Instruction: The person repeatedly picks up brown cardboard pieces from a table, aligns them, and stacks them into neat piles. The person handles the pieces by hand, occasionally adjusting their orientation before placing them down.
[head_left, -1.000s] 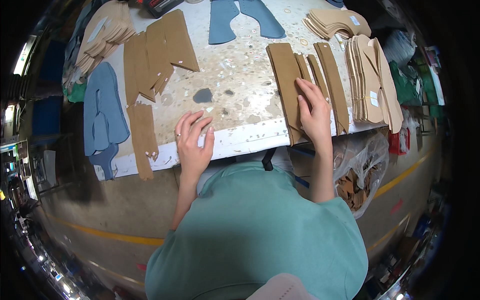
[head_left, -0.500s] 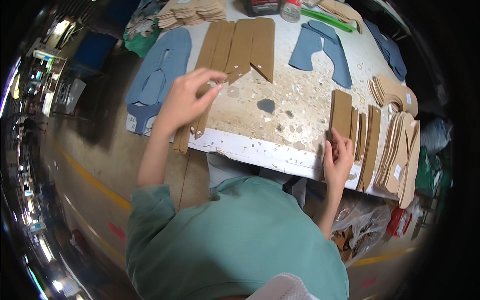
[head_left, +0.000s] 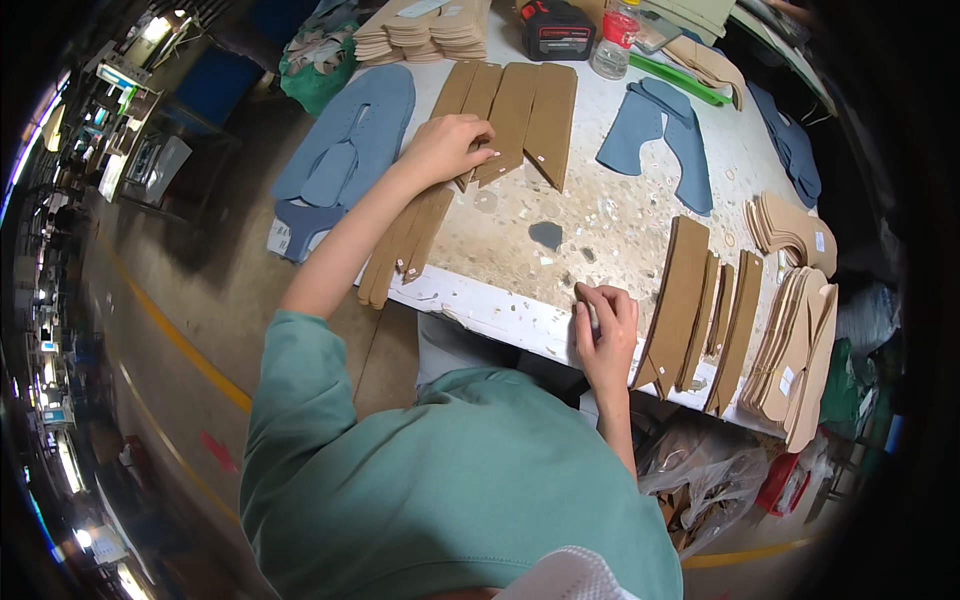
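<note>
Reaching brown leather-like strips (head_left: 513, 112) beneath curled fingers, your left hand (head_left: 447, 148) hides any pinch; your right hand (head_left: 608, 328), thumb parted, withdraws.

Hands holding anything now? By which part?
Left hand: at the near ends of the brown strips; can't tell whether it grips any. Right hand: nothing visible in it, fingers loosely curled over the table.

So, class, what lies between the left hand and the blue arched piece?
The head view shows brown strips between the left hand and blue arched piece, then a stretch of table.
</note>
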